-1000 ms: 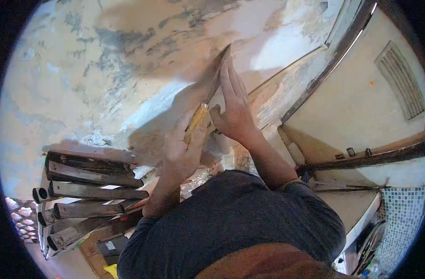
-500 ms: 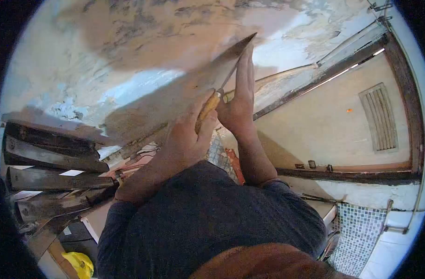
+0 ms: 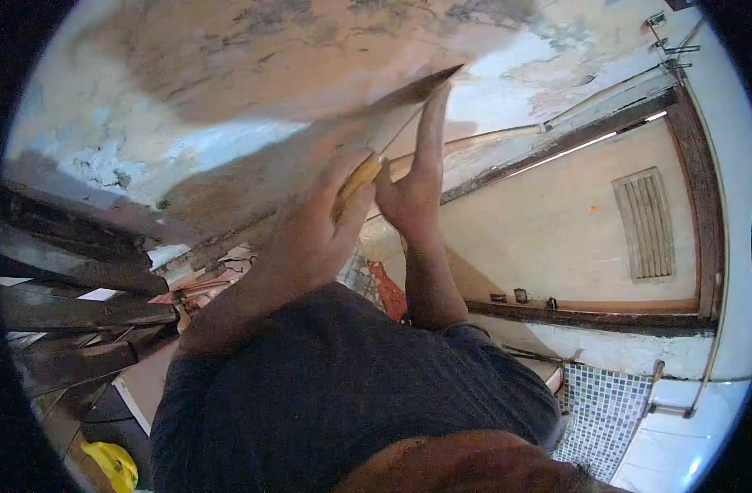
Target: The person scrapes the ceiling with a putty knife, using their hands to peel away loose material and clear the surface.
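Note:
A pointed, trowel-like tool has a yellowish wooden handle (image 3: 358,182) and a thin metal blade (image 3: 429,92), seen nearly edge-on against the stained, patchy wall (image 3: 253,74). Wrapped round the handle is my left hand (image 3: 318,214). My right hand (image 3: 417,181) lies to its right, with fingers stretched up along the blade near its tip and the thumb close to the handle's top. Whether those fingers press the blade or the wall is unclear. Smooth brownish plaster (image 3: 244,177) covers the wall left of the blade.
Dark wooden slats (image 3: 72,308) stand at the left. A framed panel (image 3: 549,222) with a louvred vent (image 3: 644,223) is on the right. A mosaic-tiled surface (image 3: 602,411) shows at lower right, a yellow object (image 3: 111,464) at lower left. A pipe (image 3: 499,135) runs along the wall.
The view has shifted, so the slats and panel sit further left. The tool's tip appears slightly further right, and its blade looks thinner. Both hands keep nearly the same pose.

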A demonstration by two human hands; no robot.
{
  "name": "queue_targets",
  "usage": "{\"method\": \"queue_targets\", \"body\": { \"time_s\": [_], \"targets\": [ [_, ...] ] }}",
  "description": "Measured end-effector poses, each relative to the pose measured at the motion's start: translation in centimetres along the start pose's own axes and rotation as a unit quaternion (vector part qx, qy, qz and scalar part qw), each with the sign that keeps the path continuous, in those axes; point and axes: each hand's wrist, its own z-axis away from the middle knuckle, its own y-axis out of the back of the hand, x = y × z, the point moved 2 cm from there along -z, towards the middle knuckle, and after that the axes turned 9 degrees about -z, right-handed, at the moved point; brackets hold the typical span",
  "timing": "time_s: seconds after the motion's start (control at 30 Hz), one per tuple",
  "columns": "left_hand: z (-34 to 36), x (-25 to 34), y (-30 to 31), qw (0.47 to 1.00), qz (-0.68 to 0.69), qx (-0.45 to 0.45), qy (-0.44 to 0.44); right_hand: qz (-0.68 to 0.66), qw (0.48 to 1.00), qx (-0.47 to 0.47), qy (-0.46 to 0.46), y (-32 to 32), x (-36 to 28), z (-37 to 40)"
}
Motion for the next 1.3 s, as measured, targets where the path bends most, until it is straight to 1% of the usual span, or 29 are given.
{"method": "queue_targets", "body": {
  "time_s": [0.07, 0.13, 0.2, 0.27, 0.3, 0.33, 0.37, 0.4, 0.47, 0.5, 0.53, 0.57, 0.6, 0.63, 0.7, 0.73, 0.77, 0.8, 0.83, 0.9, 0.93, 0.97, 1.0, 1.07, 1.13, 1.2, 1.23, 1.27, 1.3],
  "targets": [
    [-1.6, 0.1, -0.6, 0.998, -0.067, -0.017, -0.002, 0.025, 1.000, 0.003, -0.003, 0.7, 1.0, 0.0],
    [-1.2, 0.3, -0.3, 0.997, -0.071, -0.012, -0.006, 0.052, 0.999, 0.011, 0.004, 0.7, 1.3, -0.4],
    [0.0, 0.2, -0.6, 0.998, -0.065, -0.013, -0.002, 0.027, 0.999, -0.019, -0.008, 0.9, 0.9, 0.3],
    [0.4, -0.4, 0.0, 0.994, -0.021, 0.052, -0.095, 0.028, 0.999, -0.025, 0.000, 0.7, 0.5, 0.2],
    [-0.5, -0.4, -0.3, 0.994, -0.022, 0.051, -0.097, 0.033, 0.999, -0.007, 0.003, 0.6, 0.9, 0.1],
    [-1.7, -0.6, -1.0, 0.997, -0.045, 0.019, -0.051, 0.036, 0.999, 0.008, 0.001, 0.5, 1.1, 0.2],
    [-2.2, -0.7, -1.5, 0.998, -0.068, -0.010, -0.004, 0.047, 0.998, 0.031, 0.029, 0.9, 2.1, -0.2],
    [-2.2, -0.5, -1.5, 0.998, -0.068, -0.008, -0.003, 0.046, 0.998, 0.030, 0.030, 1.4, 1.9, -0.5],
    [-2.5, 0.0, -1.9, 0.995, -0.070, -0.068, 0.017, 0.042, 0.999, 0.009, 0.007, 2.4, 1.6, -1.3],
    [-2.0, 0.1, -1.6, 0.995, -0.068, -0.066, 0.013, 0.046, 0.999, 0.004, 0.026, 2.3, 1.8, -0.5],
    [-0.8, 0.2, -0.9, 0.999, -0.029, -0.024, -0.023, 0.067, 0.997, -0.019, 0.045, 2.2, 1.2, 0.1],
    [-0.2, 0.3, -0.5, 0.998, 0.008, 0.016, -0.060, 0.052, 0.998, -0.012, 0.022, 1.6, 0.5, 0.3],
    [-0.9, 0.2, -0.7, 0.998, 0.006, 0.014, -0.065, 0.036, 0.999, -0.003, 0.000, 1.0, 0.2, 0.1],
    [-1.7, 0.0, -1.0, 0.999, -0.011, 0.007, -0.050, 0.035, 0.999, 0.000, -0.001, 1.0, 1.0, -0.2],
    [-2.2, 0.4, -1.6, 0.999, -0.023, -0.005, -0.021, 0.102, 0.993, 0.032, 0.042, 1.8, 2.7, -0.2],
    [-2.9, 1.1, -1.6, 0.999, -0.023, -0.038, -0.001, 0.101, 0.994, 0.030, 0.041, 2.1, 2.5, -0.3],
    [-3.2, 1.5, -1.7, 0.997, -0.021, -0.073, 0.020, 0.062, 0.998, 0.017, -0.009, 2.5, 2.2, -0.6],
    [-2.4, 1.6, -1.5, 0.997, -0.017, -0.072, 0.022, 0.025, 0.998, 0.003, -0.059, 2.9, 2.2, -0.7],
    [-1.0, 1.7, -1.0, 0.998, 0.003, -0.062, 0.006, 0.060, 0.997, -0.014, 0.043, 2.7, 2.1, 0.2],
    [-0.5, 1.4, -1.1, 0.998, 0.019, -0.053, -0.015, 0.049, 0.998, -0.017, 0.018, 1.8, 0.9, 0.6],
    [-0.6, 0.7, -1.4, 0.999, -0.024, -0.017, -0.043, 0.036, 0.999, -0.018, -0.007, 1.3, 0.5, 0.5],
    [-0.3, 0.4, -1.5, 0.996, -0.064, 0.019, -0.064, 0.012, 1.000, 0.006, -0.001, 1.3, 1.5, 0.4],
    [-0.3, 0.5, -1.7, 0.996, -0.063, 0.017, -0.057, 0.011, 1.000, 0.002, -0.008, 1.5, 1.7, 0.4],
    [-1.6, 1.0, -2.3, 0.997, -0.046, -0.068, 0.014, 0.029, 0.999, 0.014, -0.025, 2.5, 2.0, -0.3],
    [-0.8, 1.4, -1.6, 0.997, -0.046, -0.058, 0.004, 0.039, 0.999, -0.006, -0.013, 3.0, 1.8, 0.1],
    [0.0, 1.7, -0.6, 0.997, -0.036, 0.008, -0.071, 0.013, 0.999, -0.030, 0.019, 2.3, 1.0, 0.5],
    [-0.3, 1.3, -1.2, 0.999, -0.013, 0.000, -0.044, 0.006, 1.000, -0.009, 0.019, 1.8, 0.8, 0.3],
    [-0.6, 1.4, -1.6, 0.999, -0.015, -0.001, -0.043, 0.004, 1.000, -0.008, 0.017, 1.9, 1.3, 0.3],
    [-1.3, 1.7, -2.3, 0.999, -0.037, -0.033, -0.001, 0.021, 1.000, 0.004, 0.005, 2.3, 2.1, 0.2]
  ]
}}
